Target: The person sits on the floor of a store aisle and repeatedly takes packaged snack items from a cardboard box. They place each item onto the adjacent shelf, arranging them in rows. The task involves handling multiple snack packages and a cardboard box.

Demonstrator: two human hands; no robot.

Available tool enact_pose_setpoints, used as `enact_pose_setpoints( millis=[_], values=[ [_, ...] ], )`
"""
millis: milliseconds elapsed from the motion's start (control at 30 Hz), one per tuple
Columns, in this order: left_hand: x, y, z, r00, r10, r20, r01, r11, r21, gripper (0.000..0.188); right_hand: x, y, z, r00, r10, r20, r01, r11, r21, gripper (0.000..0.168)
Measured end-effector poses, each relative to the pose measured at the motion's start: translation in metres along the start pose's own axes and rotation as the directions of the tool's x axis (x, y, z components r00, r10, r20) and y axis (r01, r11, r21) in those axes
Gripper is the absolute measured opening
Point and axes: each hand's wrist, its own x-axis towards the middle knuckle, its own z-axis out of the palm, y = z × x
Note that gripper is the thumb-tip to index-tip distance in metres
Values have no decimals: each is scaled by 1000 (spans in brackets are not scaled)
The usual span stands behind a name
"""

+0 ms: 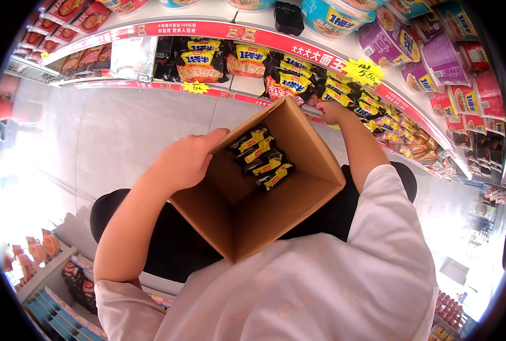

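An open cardboard box [278,213] rests tilted on the person's lap, with several black-and-yellow noodle packets [261,157] in a row against one inner side. My left hand [191,160] grips the box's left upper edge, thumb inside and fingers along the outside. Beyond the box's far corner, my right hand [327,111] reaches to the lower shelf, its fingertips at a red-and-black noodle packet [313,100]. Whether the fingers are closed on that packet cannot be made out. Just left of it stand black, yellow and red noodle packets [293,83].
An upper shelf edge with a red price strip [274,40] curves above the lower shelf. Noodle tubs [338,17] and purple cups [385,38] stand on it. A clear plastic box [132,59] sits at the left. Behind the left elbow is another shelf [48,273].
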Motion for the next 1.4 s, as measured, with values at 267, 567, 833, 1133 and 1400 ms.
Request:
enact_pose_setpoints(
  millis=[267, 567, 833, 1133, 1400],
  values=[
    [2, -2, 1, 1000, -8, 5, 8, 1000, -9, 52, 17, -28, -2, 969, -42, 243, 122, 938, -324, 33],
    [3, -6, 10, 999, -23, -28, 24, 998, 50, 49, -140, -212, -126, 972, 130, 196, 7, 818, -575, 29],
    [5, -12, 14, 998, -34, -50, 35, 999, 28, 47, -193, -323, -73, 910, -380, 164, 404, 730, -551, 28],
    [2, -9, 14, 1000, -24, -7, 24, 999, 26, 43, -68, -289, 112, 778, 15, 628, 440, 701, -561, 43],
    [4, -14, 12, 998, -23, 54, 22, 1000, 22, 44, -56, -283, 115, 852, 192, 487, 313, 559, -768, 61]
  ],
)
